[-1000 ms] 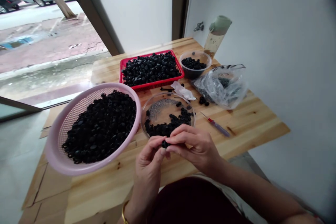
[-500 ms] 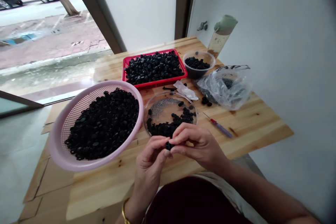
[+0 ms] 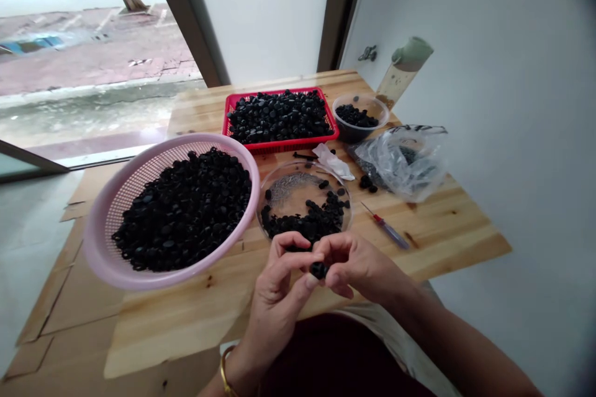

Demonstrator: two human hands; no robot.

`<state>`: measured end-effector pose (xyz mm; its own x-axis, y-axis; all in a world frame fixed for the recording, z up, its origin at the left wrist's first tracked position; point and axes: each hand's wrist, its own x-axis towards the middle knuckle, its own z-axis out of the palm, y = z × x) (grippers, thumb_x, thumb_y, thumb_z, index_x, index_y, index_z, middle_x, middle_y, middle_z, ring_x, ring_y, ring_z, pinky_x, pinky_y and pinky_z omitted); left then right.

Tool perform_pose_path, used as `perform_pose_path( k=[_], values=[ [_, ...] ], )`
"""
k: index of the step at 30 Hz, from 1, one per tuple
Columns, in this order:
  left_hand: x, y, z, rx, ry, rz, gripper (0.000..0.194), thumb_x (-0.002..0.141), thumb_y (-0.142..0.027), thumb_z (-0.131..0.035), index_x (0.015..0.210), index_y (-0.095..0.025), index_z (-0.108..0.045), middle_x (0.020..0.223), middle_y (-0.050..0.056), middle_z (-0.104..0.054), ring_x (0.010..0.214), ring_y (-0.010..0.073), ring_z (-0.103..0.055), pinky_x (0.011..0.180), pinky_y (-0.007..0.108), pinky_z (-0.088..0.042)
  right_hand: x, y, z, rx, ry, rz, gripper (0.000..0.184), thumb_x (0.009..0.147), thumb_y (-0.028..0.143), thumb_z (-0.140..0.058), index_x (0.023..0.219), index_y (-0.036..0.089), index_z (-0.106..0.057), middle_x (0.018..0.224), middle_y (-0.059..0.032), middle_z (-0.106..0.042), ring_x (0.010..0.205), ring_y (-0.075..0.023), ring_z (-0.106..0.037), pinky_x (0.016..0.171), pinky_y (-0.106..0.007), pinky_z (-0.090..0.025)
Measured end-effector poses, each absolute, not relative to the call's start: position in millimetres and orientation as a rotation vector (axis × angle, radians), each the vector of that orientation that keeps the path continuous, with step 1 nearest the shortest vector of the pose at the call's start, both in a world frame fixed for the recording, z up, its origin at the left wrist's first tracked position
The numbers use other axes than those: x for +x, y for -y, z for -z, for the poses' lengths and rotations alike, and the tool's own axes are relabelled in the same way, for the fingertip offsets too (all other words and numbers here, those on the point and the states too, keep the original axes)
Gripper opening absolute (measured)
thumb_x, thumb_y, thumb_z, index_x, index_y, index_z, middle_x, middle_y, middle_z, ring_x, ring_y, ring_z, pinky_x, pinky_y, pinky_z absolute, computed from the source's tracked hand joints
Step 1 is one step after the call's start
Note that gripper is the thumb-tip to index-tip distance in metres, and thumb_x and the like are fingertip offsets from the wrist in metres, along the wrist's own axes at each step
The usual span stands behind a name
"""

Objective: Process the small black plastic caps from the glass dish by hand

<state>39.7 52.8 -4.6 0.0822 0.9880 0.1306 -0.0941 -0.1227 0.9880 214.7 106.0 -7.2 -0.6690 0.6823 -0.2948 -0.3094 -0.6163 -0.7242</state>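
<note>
Both my hands meet over the near edge of the wooden table [image 3: 456,229]. My left hand [image 3: 279,291] and my right hand [image 3: 356,263] pinch one small black round part [image 3: 319,270] between their fingertips. Just beyond them stands a clear round dish [image 3: 279,189] with several of the same black parts in its near half. To its left a pink mesh basket [image 3: 107,223] is heaped with black parts.
A red tray [image 3: 226,113] full of black parts sits at the back, beside a small clear tub [image 3: 361,130] with more. A crumpled plastic bag [image 3: 405,158], a white scrap [image 3: 333,162], a red-handled pick [image 3: 386,229] and a green-capped bottle [image 3: 403,71] lie to the right.
My hands have dropped a little toward me and turned, so the black part now shows between the fingertips. The view has shifted slightly left.
</note>
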Motion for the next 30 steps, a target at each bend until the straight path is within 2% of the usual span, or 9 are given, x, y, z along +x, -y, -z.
perform_pose_path(
  k=[4,15,19,22,24,26,28,30],
  values=[
    [41,-51,4,1.248,-0.965,-1.293,0.014,0.097,-0.035,-0.069,0.106,-0.035,-0.080,0.117,0.005,-0.060,0.117,0.0206,-0.059,0.103,0.034,-0.050,211,-102,9,-0.750,0.840,-2.285,0.041,0.058,0.039,-0.099,0.075,0.015,-0.070,0.052,0.0065,-0.064,0.036,-0.0031,-0.042,0.037,-0.016,-0.032],
    [40,-45,3,1.341,-0.955,-1.316,0.022,0.102,-0.030,-0.060,0.118,-0.035,-0.076,0.126,0.007,-0.063,0.128,0.0227,-0.058,0.111,0.040,-0.049,193,-96,19,-0.585,0.687,-2.277,0.043,0.060,0.032,-0.100,0.071,0.018,-0.060,0.054,0.0089,-0.061,0.035,-0.0031,-0.044,0.037,-0.015,-0.033],
    [37,-47,-1,1.374,-1.044,-1.301,0.023,0.103,-0.026,-0.058,0.115,-0.033,-0.076,0.129,0.008,-0.064,0.130,0.0254,-0.059,0.109,0.041,-0.051,193,-97,15,-0.604,0.781,-2.320,0.038,0.067,0.034,-0.095,0.078,0.018,-0.062,0.051,0.0086,-0.058,0.037,-0.0059,-0.047,0.041,-0.016,-0.035],
    [32,-45,-1,1.403,-1.129,-1.313,0.026,0.103,-0.028,-0.058,0.122,-0.035,-0.074,0.136,0.007,-0.064,0.128,0.0251,-0.061,0.107,0.038,-0.052,200,-101,0,-0.659,1.002,-2.259,0.035,0.075,0.040,-0.089,0.086,0.017,-0.066,0.061,0.0065,-0.059,0.043,-0.0056,-0.046,0.045,-0.018,-0.036],
    [26,-44,1,1.366,-1.200,-1.331,0.036,0.102,-0.030,-0.059,0.136,-0.038,-0.066,0.140,0.007,-0.064,0.115,0.0230,-0.067,0.101,0.036,-0.056,206,-115,-12,-0.730,1.258,-2.034,0.034,0.079,0.044,-0.086,0.085,0.017,-0.066,0.068,0.0046,-0.059,0.049,-0.0066,-0.047,0.048,-0.020,-0.038],
    [19,-44,2,1.305,-1.262,-1.357,0.043,0.103,-0.031,-0.057,0.146,-0.039,-0.057,0.140,0.007,-0.066,0.100,0.0200,-0.070,0.094,0.034,-0.058,208,-143,-24,-0.821,1.558,-1.617,0.031,0.083,0.044,-0.082,0.082,0.018,-0.066,0.071,0.0032,-0.057,0.057,-0.0095,-0.049,0.053,-0.022,-0.040],
    [14,-44,2,1.280,-1.311,-1.373,0.040,0.105,-0.032,-0.052,0.144,-0.037,-0.059,0.134,0.007,-0.068,0.093,0.0180,-0.070,0.092,0.032,-0.058,202,-186,-33,-0.933,1.763,-1.140,0.029,0.086,0.042,-0.079,0.079,0.018,-0.064,0.068,0.0038,-0.055,0.061,-0.0111,-0.047,0.057,-0.024,-0.039],
    [12,-44,1,1.297,-1.347,-1.373,0.035,0.106,-0.033,-0.051,0.138,-0.034,-0.064,0.127,0.007,-0.070,0.093,0.0176,-0.069,0.091,0.031,-0.057,188,-238,-37,-1.060,1.897,-0.821,0.024,0.091,0.037,-0.073,0.080,0.017,-0.065,0.073,0.0016,-0.061,0.065,-0.0129,-0.051,0.061,-0.025,-0.042]
  ],
)
